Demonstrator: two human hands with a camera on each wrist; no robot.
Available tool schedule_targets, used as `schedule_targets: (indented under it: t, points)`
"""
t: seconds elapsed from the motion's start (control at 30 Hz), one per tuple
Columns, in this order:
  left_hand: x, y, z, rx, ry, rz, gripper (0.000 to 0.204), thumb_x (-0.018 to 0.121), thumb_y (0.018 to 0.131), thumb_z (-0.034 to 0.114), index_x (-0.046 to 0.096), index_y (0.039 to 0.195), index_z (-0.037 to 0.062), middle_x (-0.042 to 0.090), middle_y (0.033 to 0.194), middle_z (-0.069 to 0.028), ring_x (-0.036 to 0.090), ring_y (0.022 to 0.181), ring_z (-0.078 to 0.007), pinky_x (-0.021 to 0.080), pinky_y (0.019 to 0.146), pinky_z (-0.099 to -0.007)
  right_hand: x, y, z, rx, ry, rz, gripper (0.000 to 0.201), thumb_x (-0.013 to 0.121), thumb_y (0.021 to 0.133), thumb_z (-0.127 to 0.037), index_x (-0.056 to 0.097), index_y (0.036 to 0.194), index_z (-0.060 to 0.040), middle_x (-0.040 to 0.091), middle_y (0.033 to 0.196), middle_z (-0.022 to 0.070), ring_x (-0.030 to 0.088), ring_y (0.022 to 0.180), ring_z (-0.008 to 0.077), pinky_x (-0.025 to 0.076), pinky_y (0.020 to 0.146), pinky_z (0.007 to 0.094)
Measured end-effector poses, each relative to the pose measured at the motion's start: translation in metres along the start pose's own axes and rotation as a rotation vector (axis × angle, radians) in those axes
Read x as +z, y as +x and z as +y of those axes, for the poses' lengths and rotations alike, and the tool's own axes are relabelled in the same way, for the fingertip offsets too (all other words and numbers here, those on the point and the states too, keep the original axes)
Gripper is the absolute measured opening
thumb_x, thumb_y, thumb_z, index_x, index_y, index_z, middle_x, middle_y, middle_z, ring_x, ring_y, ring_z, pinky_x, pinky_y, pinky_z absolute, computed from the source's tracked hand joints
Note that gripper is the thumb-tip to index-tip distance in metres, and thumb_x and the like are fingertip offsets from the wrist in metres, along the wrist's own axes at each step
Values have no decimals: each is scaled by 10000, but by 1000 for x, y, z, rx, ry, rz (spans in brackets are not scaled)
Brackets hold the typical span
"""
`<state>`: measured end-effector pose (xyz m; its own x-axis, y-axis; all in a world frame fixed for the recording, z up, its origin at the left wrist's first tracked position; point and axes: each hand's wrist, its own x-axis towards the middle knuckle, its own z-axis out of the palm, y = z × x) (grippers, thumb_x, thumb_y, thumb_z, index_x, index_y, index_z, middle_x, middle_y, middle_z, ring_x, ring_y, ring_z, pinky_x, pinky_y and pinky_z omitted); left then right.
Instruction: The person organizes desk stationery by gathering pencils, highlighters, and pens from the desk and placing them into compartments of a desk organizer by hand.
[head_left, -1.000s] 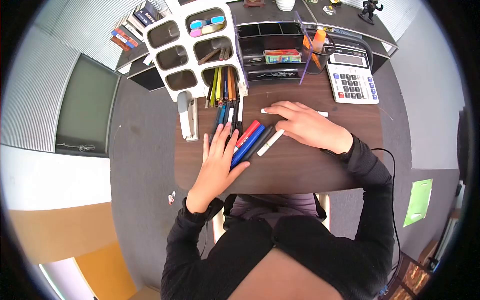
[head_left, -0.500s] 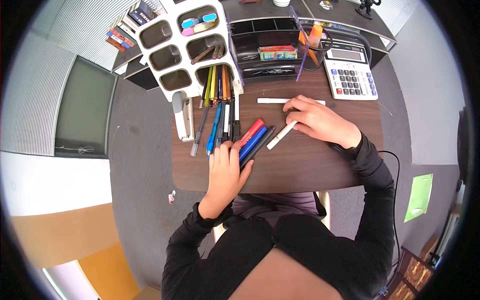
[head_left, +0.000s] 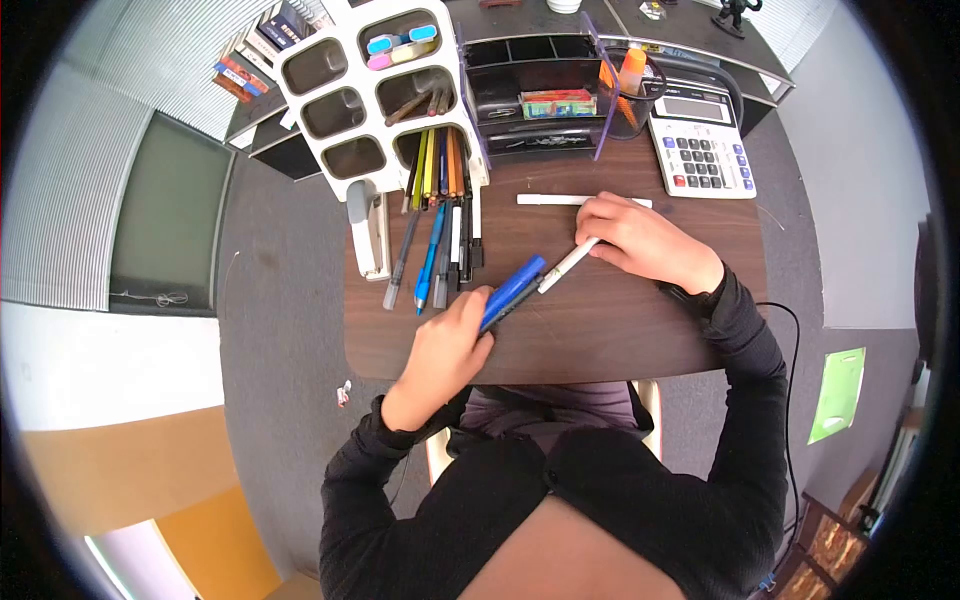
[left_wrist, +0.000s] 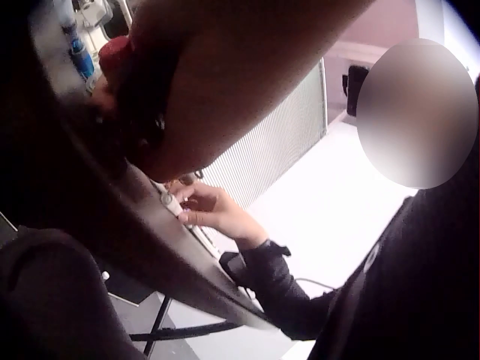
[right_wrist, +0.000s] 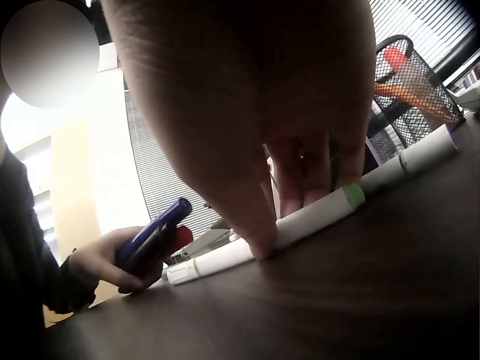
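Observation:
My left hand (head_left: 445, 350) grips a blue marker (head_left: 515, 290) and a black marker (head_left: 518, 303) together, tilted above the tabletop; a red marker end (right_wrist: 182, 238) also shows beside them in the right wrist view. My right hand (head_left: 645, 240) pinches a white marker (head_left: 568, 266) between thumb and fingers, low at the tabletop. Its green end (right_wrist: 355, 195) shows past the fingers in the right wrist view. A second white marker (head_left: 550, 200) lies behind, partly covered by the right hand. Several pens, including a blue pen (head_left: 430, 262), lie left of the hands.
A white organizer (head_left: 375, 85) stands at the back left, with colored pencils (head_left: 440, 165) at its lower compartment. A stapler (head_left: 366, 235) is beside the pens. Behind are a black tiered tray (head_left: 530, 80), a mesh cup (right_wrist: 412, 97) and a calculator (head_left: 703, 155).
My left hand has closed round the colored markers and raised them off the tabletop. My right hand has moved slightly right with the white marker since the earliest frame.

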<state>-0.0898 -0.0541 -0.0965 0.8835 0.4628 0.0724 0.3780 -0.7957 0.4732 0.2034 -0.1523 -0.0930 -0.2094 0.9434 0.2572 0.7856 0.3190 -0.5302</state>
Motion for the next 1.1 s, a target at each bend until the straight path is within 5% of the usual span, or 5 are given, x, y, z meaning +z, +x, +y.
schedule_targets:
  t: [0.13, 0.2, 0.3, 0.5, 1.1]
  points:
    - [-16, -1, -9, 119, -316, 25, 486, 695, 857, 137, 468, 1271, 20, 616, 890, -156, 644, 674, -315, 519, 594, -353, -5, -1, -3, 29, 19, -26, 137, 677, 798, -20, 575, 888, -34, 563, 888, 106, 567, 925, 310, 471, 801, 426]
    - [-32, -5, 3, -288, -876, -264, 423, 652, 885, 81, 466, 1265, 57, 587, 816, -73, 618, 608, -184, 474, 524, -316, -3, 0, -3, 50, 30, -15, 140, 673, 801, -21, 570, 895, -36, 563, 885, 108, 568, 922, 316, 469, 800, 430]
    - [-29, -6, -10, -254, -1341, -363, 499, 662, 903, 126, 423, 1333, 44, 545, 821, -51, 550, 569, -108, 443, 491, -277, -2, 1, -1, 63, 36, -7, 147, 666, 808, -19, 558, 905, -38, 566, 881, 108, 570, 913, 328, 465, 800, 434]
    - [-10, -8, -18, -282, -1623, -325, 724, 700, 889, 345, 335, 1422, 16, 529, 846, -70, 517, 514, -127, 408, 432, -246, -5, 0, -5, 89, 9, 61, 159, 663, 807, -11, 541, 907, -31, 590, 881, 122, 587, 890, 352, 467, 777, 443]
    - [11, 0, -12, -281, -1527, -250, 578, 716, 856, 81, 420, 1352, 44, 561, 924, -42, 537, 663, -89, 418, 571, -228, -1, -3, -13, 167, 24, 34, 169, 650, 789, 6, 534, 907, -30, 598, 869, 137, 600, 873, 367, 471, 735, 456]
